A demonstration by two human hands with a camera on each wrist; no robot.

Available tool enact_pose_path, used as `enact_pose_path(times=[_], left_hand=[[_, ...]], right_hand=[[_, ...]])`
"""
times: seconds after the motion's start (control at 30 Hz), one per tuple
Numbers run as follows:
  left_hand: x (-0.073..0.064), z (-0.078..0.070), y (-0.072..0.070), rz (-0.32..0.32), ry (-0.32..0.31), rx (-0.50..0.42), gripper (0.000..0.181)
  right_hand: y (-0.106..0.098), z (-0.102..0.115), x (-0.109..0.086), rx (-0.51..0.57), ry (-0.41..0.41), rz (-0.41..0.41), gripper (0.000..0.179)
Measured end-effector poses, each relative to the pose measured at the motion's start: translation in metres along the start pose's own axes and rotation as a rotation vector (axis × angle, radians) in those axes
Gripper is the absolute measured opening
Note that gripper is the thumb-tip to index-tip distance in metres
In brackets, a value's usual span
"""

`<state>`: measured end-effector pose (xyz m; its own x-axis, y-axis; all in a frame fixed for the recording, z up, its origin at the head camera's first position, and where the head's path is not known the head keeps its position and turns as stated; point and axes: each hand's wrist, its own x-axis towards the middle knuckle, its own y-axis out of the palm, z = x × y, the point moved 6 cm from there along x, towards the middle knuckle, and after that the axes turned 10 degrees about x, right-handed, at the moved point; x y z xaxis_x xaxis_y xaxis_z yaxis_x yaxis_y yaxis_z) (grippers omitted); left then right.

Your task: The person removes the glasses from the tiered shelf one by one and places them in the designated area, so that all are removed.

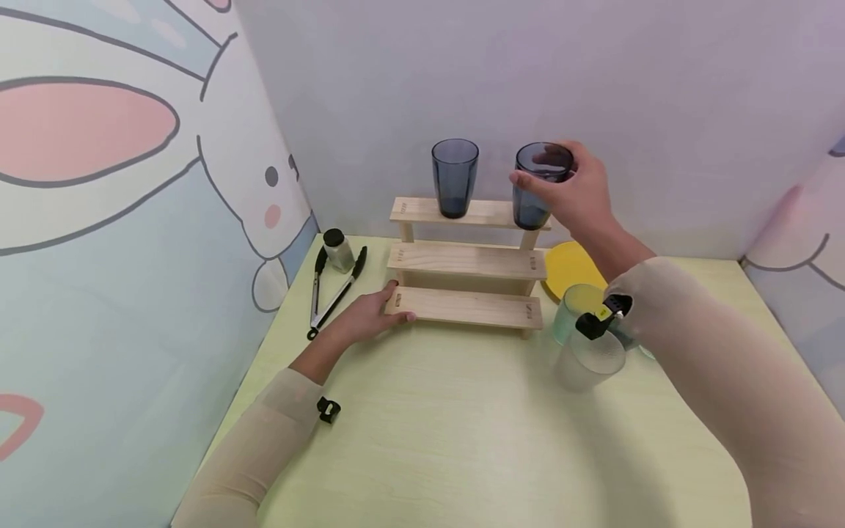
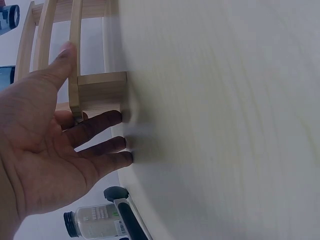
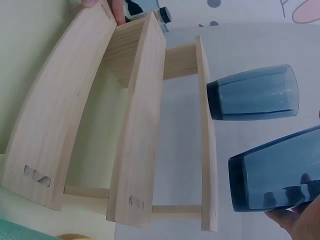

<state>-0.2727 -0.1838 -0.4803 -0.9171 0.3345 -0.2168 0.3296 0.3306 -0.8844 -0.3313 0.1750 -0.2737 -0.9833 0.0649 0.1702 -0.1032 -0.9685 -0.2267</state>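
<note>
A three-tier wooden rack (image 1: 465, 260) stands on the table. My left hand (image 1: 370, 317) grips the left end of its lowest tier; in the left wrist view the thumb lies along the board while the other fingers spread out beside it. One dark blue glass (image 1: 455, 180) stands upright on the left part of the top tier. With my right hand (image 1: 586, 192) I hold a second dark blue glass (image 1: 530, 198), thumb and fingers around its upper part. In the right wrist view a gap shows between this held glass (image 3: 275, 172) and the top board (image 3: 207, 150).
Right of the rack are a yellow plate (image 1: 569, 268), a green glass (image 1: 571, 312) and a frosted clear glass (image 1: 587, 363), partly under my right forearm. Black-tipped tongs (image 1: 337, 299) and a black-lidded jar (image 1: 339, 253) sit at the left. Walls (image 1: 370, 88) rise behind and beside the table.
</note>
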Motion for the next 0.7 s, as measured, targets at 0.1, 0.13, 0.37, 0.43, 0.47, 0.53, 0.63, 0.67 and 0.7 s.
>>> enact_pose_path(times=[0.1, 0.13, 0.37, 0.43, 0.47, 0.53, 0.63, 0.67, 0.7], left_hand=[[0.000, 0.002, 0.000, 0.002, -0.004, 0.004, 0.111], [0.000, 0.002, -0.001, 0.003, -0.006, 0.002, 0.111], [-0.001, 0.005, -0.001, 0.001, -0.008, 0.004, 0.110], [-0.001, 0.005, -0.002, 0.000, -0.008, 0.004, 0.110], [-0.002, 0.006, -0.002, 0.000, -0.008, 0.004, 0.110], [-0.002, 0.006, -0.003, 0.001, -0.010, 0.002, 0.110], [-0.002, 0.006, -0.003, 0.003, -0.010, 0.005, 0.110], [-0.002, 0.007, -0.003, 0.003, -0.009, 0.006, 0.110], [-0.002, 0.007, -0.003, 0.002, -0.008, 0.005, 0.110]], right_hand=[[-0.007, -0.003, -0.004, -0.016, 0.016, -0.006, 0.086], [-0.009, -0.004, -0.005, -0.020, 0.020, -0.008, 0.086], [-0.024, -0.008, -0.014, -0.041, 0.010, -0.023, 0.083], [-0.027, -0.010, -0.017, -0.055, 0.004, -0.023, 0.081], [-0.029, -0.011, -0.019, -0.058, 0.000, -0.022, 0.081], [-0.033, -0.013, -0.022, -0.068, -0.003, -0.017, 0.080], [-0.039, -0.016, -0.028, -0.074, -0.008, -0.008, 0.081], [-0.041, -0.017, -0.029, -0.073, -0.010, -0.007, 0.081], [-0.042, -0.017, -0.030, -0.072, -0.012, -0.005, 0.082]])
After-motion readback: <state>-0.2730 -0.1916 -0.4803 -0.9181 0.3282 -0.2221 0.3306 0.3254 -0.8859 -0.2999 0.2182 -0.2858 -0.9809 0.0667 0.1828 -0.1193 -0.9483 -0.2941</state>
